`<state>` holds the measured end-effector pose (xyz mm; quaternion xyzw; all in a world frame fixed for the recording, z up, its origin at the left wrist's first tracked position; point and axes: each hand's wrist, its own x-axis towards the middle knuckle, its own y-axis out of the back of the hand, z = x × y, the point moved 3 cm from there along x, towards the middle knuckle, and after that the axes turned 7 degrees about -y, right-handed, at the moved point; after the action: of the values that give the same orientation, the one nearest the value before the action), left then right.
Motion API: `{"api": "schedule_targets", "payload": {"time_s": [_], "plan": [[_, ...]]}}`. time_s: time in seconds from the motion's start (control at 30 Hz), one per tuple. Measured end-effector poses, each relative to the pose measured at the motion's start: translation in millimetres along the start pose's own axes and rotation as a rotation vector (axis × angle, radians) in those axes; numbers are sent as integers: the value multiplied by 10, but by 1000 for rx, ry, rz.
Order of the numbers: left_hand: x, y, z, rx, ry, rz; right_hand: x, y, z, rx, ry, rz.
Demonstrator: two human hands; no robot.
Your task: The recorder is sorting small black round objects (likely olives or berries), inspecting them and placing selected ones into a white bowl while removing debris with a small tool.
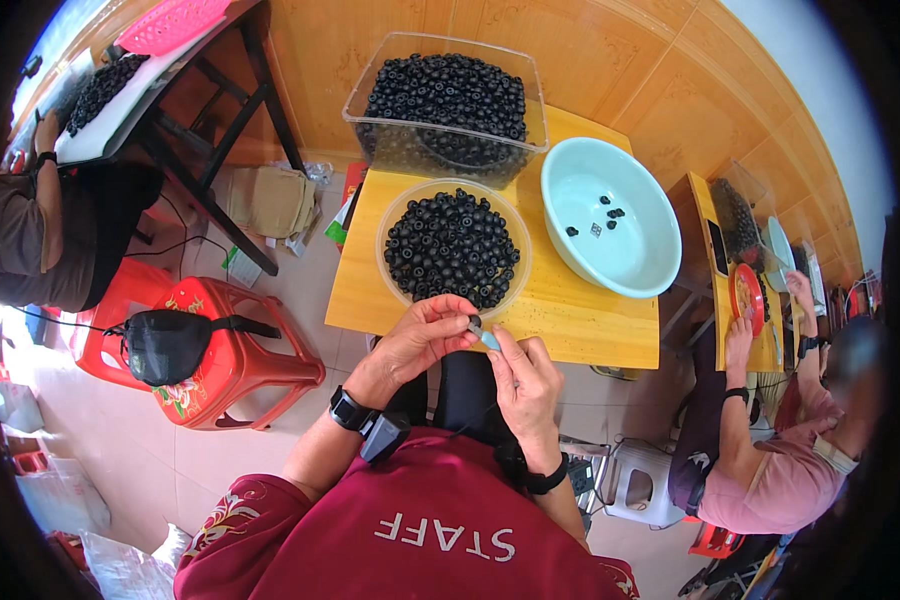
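Near the front edge of the yellow table [590, 335], both my hands meet over the rim of a clear round tub [523, 290]. Pinched in the fingertips of my left hand [425, 340] is a small black round part [475, 321]. My right hand [526, 385] grips a small tool with a light blue handle [489, 340], its tip against or very close to the part. The tool's exact kind is too small to make out. Many black ring-shaped parts [450, 245] fill the tub.
Behind the tub stands a clear rectangular bin [440, 145] heaped with black parts. A pale blue basin [630, 250] at right holds several small pieces. Red stools [245, 350] stand at left. Co-workers sit on both sides, one [770, 470] handling a red bowl [747, 298].
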<state>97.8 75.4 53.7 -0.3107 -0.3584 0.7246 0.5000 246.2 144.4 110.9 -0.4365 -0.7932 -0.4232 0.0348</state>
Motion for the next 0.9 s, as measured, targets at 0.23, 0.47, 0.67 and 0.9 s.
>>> {"api": "schedule_targets", "payload": {"time_s": [0.23,0.47,0.67,0.9], "plan": [[-8,19,-12,-3,3,-3,-10,-7,5,0,4,-8],[-18,27,-10,-17,7,-18,1,5,-5,-2,15,-10],[-25,-2,22,-14,12,-30,3,-17,34,-1,39,4],[-171,-325,148,-12,39,-247,24,-20,450,-75,-107,39]]}}
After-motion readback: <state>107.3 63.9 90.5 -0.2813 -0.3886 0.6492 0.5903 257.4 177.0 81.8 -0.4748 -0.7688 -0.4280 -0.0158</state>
